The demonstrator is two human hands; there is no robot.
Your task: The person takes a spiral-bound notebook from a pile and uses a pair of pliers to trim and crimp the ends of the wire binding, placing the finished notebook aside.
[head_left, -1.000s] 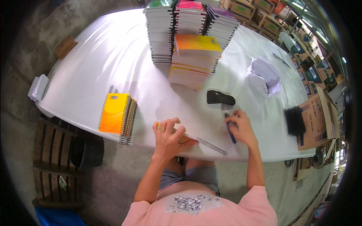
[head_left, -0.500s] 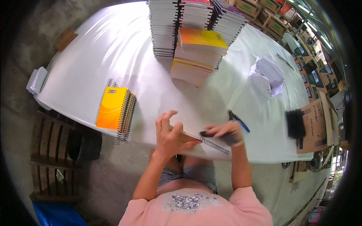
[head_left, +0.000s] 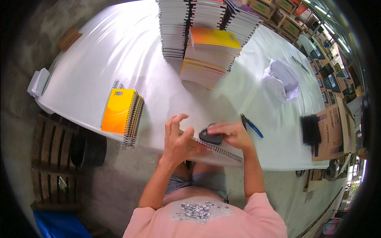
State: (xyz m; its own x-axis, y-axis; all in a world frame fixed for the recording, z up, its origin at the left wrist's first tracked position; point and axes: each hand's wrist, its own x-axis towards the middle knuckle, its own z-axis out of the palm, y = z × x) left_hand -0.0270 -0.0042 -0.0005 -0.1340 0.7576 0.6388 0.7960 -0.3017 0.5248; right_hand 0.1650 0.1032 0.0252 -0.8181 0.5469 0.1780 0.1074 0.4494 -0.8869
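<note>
My left hand is closed on a small notebook, tilted and seen mostly edge-on above the table's near edge. Most of its cover is hidden behind my fingers. A wire-like spiral coil runs along the notebook's edge, and its free end sticks out to the right. My right hand grips a dark rounded pad, which sits right against the coil where it meets the notebook. Blue-handled pliers lie to the right of that hand.
Spiral-bound yellow-orange notebooks are piled at left. Unbound yellow-covered books stand before tall stacks of bound books. A crumpled white bag lies at right. Black coils stick out of a cardboard box by the table's right edge.
My right hand has moved left along the coil with the dark pad, which now rests by the notebook's edge. My left hand keeps its hold almost in place.
</note>
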